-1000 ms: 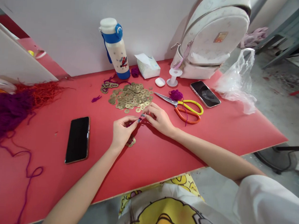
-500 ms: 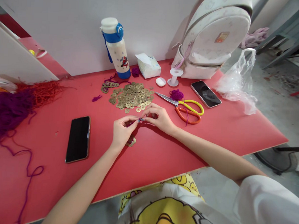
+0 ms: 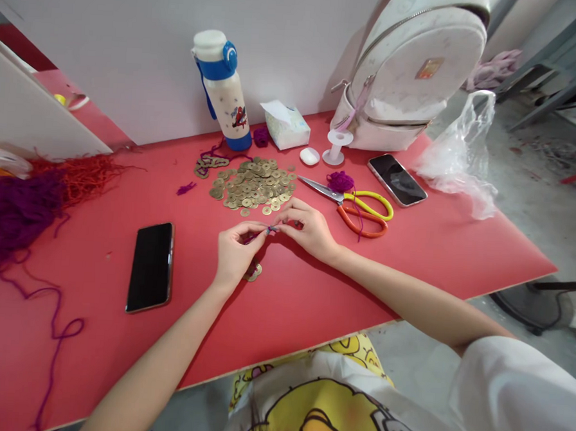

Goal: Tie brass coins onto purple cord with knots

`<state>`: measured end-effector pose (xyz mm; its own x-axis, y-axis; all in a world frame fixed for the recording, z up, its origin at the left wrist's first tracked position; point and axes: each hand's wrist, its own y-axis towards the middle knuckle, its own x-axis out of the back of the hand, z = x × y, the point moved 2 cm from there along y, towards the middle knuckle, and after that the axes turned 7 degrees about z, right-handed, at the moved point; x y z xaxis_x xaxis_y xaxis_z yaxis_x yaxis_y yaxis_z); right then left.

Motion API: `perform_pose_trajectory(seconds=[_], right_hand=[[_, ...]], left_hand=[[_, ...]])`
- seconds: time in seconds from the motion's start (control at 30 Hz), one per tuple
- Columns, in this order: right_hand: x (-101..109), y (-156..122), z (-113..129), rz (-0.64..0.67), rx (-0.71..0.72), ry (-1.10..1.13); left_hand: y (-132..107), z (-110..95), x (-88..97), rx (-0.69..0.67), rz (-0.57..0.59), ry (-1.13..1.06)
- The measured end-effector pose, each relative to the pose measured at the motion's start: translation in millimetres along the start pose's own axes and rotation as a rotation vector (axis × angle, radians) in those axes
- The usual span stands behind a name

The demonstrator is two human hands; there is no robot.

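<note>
At frame centre the left hand (image 3: 235, 250) and right hand (image 3: 308, 229) meet fingertip to fingertip, both pinching a short purple thread (image 3: 269, 230); a small clump of coins (image 3: 253, 271) lies on the red tabletop (image 3: 313, 294) under the left. The short thread could slip from the pinch. Just above, the coin pile (image 3: 251, 186) could scatter if nudged; scissors (image 3: 360, 209) lie close at right

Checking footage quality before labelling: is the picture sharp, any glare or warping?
Head view: the left hand, right hand and pinched thread are sharp; shadows under them soft; the far phone screen reflects light; the table looks stretched toward the corners.
</note>
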<state>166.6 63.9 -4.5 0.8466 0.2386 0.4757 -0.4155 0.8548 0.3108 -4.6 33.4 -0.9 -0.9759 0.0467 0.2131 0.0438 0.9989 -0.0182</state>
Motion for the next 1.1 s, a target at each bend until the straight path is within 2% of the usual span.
perform_pose_trajectory(seconds=[0.27, 0.47, 0.77, 0.9, 1.1], right_hand=[[0.0, 1.9, -5.4, -0.025, -0.045, 0.084], [1.2, 2.3, -2.5, 0.016, -0.01, 0.072], [-1.3, 1.4, -3.8, -0.002, -0.057, 0.067], [-2.0, 1.2, -3.7, 0.001, -0.083, 0.095], [-2.4, 1.3, -3.6, 0.012, -0.08, 0.132]], left_hand=[[-0.9, 1.4, 0.2, 0.046, -0.027, 0.021], [-0.3, 2.3, 1.2, 0.048, -0.026, 0.006], [-1.9, 3.6, 0.8, 0.057, 0.0, -0.024], [-1.2, 3.7, 1.4, 0.118, -0.007, -0.023], [0.8, 3.6, 2.0, 0.05, -0.01, -0.019]])
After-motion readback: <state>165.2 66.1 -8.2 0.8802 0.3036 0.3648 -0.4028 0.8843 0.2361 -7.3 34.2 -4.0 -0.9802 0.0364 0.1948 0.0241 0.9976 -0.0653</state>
